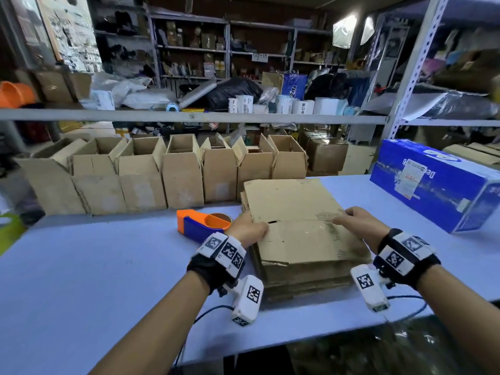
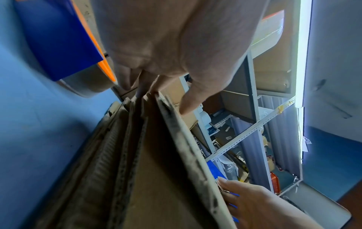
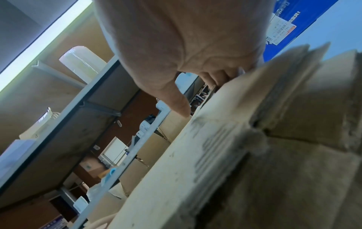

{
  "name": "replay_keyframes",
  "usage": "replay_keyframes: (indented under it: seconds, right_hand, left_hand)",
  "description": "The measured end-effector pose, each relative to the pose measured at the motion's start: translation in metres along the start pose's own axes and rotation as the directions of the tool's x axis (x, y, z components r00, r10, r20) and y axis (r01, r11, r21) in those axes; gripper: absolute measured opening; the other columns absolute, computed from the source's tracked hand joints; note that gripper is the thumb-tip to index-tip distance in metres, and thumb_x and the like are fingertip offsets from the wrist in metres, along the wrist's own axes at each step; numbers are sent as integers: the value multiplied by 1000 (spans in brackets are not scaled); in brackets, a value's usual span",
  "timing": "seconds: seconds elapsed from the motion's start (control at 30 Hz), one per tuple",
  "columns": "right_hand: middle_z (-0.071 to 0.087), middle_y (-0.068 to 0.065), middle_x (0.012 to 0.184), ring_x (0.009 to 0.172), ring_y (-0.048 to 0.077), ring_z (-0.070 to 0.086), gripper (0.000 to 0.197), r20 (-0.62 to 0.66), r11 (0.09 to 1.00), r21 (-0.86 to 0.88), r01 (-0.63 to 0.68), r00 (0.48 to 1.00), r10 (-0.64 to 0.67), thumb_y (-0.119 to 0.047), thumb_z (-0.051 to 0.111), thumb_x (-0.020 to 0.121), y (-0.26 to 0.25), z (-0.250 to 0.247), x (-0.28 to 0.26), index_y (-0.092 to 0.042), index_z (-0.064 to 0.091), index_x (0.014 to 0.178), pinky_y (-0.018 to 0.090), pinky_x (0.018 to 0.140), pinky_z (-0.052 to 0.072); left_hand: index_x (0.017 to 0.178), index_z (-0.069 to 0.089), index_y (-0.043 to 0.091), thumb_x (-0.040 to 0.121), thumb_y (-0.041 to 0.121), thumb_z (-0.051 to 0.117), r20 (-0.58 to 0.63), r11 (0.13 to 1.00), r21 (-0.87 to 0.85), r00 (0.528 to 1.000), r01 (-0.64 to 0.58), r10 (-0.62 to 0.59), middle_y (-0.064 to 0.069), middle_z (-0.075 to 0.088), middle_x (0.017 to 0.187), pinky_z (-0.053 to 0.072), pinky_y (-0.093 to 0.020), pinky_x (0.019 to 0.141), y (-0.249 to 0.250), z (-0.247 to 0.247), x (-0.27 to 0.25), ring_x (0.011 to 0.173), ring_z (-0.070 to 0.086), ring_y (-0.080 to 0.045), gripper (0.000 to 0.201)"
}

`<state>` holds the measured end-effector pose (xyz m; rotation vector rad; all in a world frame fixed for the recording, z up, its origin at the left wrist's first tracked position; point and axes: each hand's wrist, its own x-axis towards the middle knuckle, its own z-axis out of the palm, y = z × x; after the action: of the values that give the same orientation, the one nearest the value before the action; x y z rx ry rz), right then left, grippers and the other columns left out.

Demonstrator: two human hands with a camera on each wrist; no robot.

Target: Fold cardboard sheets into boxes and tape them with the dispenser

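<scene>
- I see the stack (image 1: 303, 266) of flat cardboard sheets at centre frame on the counter (image 1: 108, 266), with both hands at the top sheet (image 1: 297, 209).
- My left hand (image 1: 247, 228) grips the top sheet's left edge: thumb on top, fingers (image 2: 125, 77) curled under it, as the left wrist view shows.
- My right hand (image 1: 357, 223) is at the sheet's right edge, thumb lying across the printed face, fingers tucked past the edge; it seems to pinch the sheet, though the right wrist view is blurred there.
- The top sheet sits raised off the sheets below along its left side.
- The dispenser (image 1: 201, 223), orange and blue, lies on the counter just left of the left hand, touching neither hand.
- A row of open boxes (image 1: 162, 174) stands across the middle of the frame, behind the stack.
- The left hand hides the dispenser's right end; the tape roll shows only as a brown rim.
- Both forearms are cut off by the bottom edge of the head view.
- Black dashed print runs along the top sheet's right side; I cannot read it.
- The blue carton (image 1: 433, 185) at right carries a white label and upside-down lettering beginning "De"; the rest is too small to read.
- White rolls (image 1: 297, 105) on the shelf above carry small characters I cannot make out.
</scene>
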<state>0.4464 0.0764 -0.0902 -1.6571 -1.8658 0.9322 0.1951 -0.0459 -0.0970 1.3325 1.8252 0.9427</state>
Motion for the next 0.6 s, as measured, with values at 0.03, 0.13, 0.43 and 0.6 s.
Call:
replay_keyframes:
  seconds: [0.03,0.13,0.43,0.6]
  right_hand:
    - [57,0,91,77,10,51,17,-27,1000,20,8,1000,-8,-23,67,96,0,-3,-1,-9,59,97,27,62,35]
    - [60,0,96,83,10,56,11,-94,995,104,5,996,5,-17,64,98,2,-12,-4,-10,56,102,31,71,41]
    - [62,10,116,103,21,62,30,-160,957,286,44,987,2,-14,63,100,8,-29,-12,-5,47,124,39,79,49]
    - [61,8,113,106,25,61,33,-173,951,303,57,985,-4,-11,66,98,-1,-28,-15,-6,45,123,41,85,50]
  left_hand:
    - [108,61,26,92,13,56,-13,999,-34,1000,-15,15,-5,65,126,46,-31,98,2,-1,-3,117,59,-23,22]
    - [91,57,36,91,19,62,-56,994,-94,997,-63,58,5,67,114,47,-39,104,7,-6,-10,117,60,-21,18]
    - [117,48,56,80,28,60,-20,962,-150,974,-227,227,10,66,125,45,-47,107,24,-15,-24,123,57,-19,48]
    - [135,41,48,85,23,61,-1,957,-165,970,-240,244,14,62,128,43,-43,110,19,-13,-20,122,57,-16,59]
